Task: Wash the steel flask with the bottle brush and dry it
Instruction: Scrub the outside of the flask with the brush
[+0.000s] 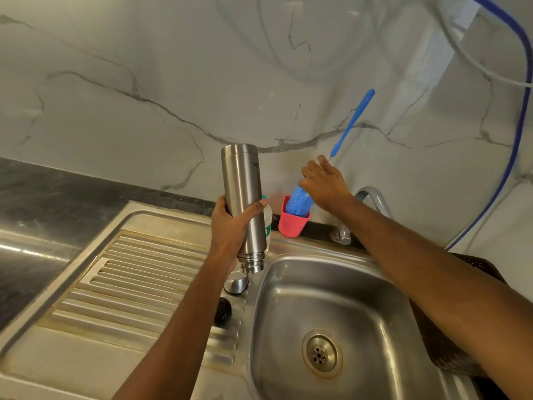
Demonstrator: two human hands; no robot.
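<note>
1. steel flask [243, 203]: uncapped, inverted, base up and threaded mouth down, slightly tilted, raised above the ridge between drainboard [129, 269] and sink basin [288, 313].
2. left hand [230, 223]: wrapped round the lower half of the steel flask, thumb across the front, the other fingers curled behind.
3. bottle brush [352, 125]: blue, bristle head down inside the red cup [291, 225], handle slanting up and right in front of the marble wall [144, 67].
4. right hand [323, 183]: closed on the thin stem of the bottle brush, between bristle head and handle; back of the hand toward the camera, 1 finger raised along the stem.
5. red cup: at the back of the sink, near the wall, just right of the steel flask.
6. soap bottle [268, 220]: white with green print, directly behind the steel flask, mostly hidden.
7. steel cap [236, 284]: on the drainboard's inner edge, just below the flask's mouth.
8. black lid [222, 311]: on the drainboard, near the steel cap, closer to the camera.
9. sink basin: steel, 1 round drain [322, 353] in its floor.
10. tap [373, 197]: grey, partly hidden behind the right forearm.
11. brown basket [476, 267]: right of the basin, beneath the right forearm.
12. blue hose [519, 111]: curving down the wall at far right.
</note>
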